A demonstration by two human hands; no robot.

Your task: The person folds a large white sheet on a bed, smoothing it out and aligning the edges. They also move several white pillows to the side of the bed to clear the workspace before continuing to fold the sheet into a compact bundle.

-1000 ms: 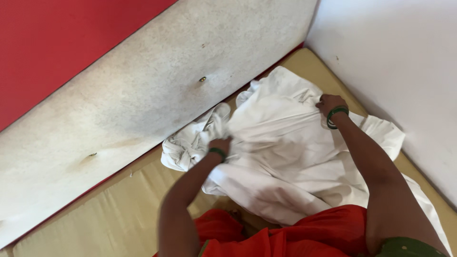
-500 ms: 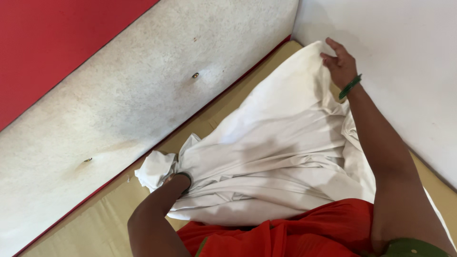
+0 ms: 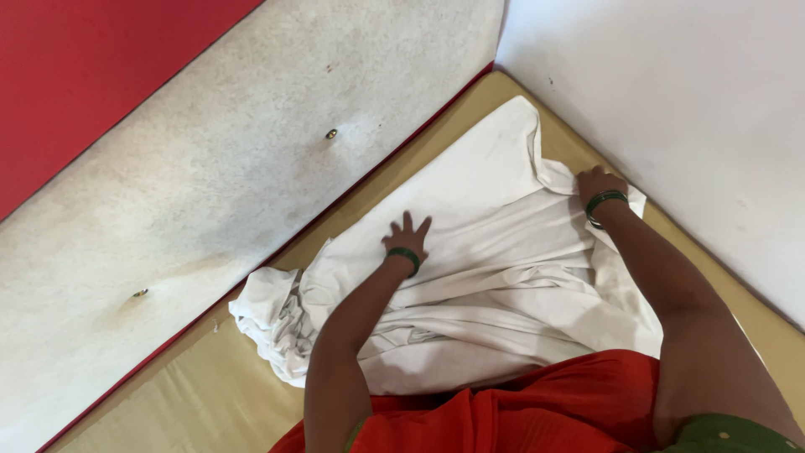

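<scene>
Crumpled white sheet (image 3: pixel 495 252) spread across tan mattress (image 3: pixel 193 394), bunched at near-left end.

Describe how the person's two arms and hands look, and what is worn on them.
Both forearms are bare, with no sleeve reaching them. The left hand has a green bangle at the wrist. The right hand has green bangles at its wrist. No gloves or rings can be seen. A red-orange garment covers the body below, with a green sleeve edge near the right upper arm.

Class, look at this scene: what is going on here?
A person spreads a white sheet over a tan mattress in a corner. The left hand lies flat on the sheet, fingers splayed. The right hand bunches the sheet's edge near the white wall. The sheet's left end is crumpled.
</scene>
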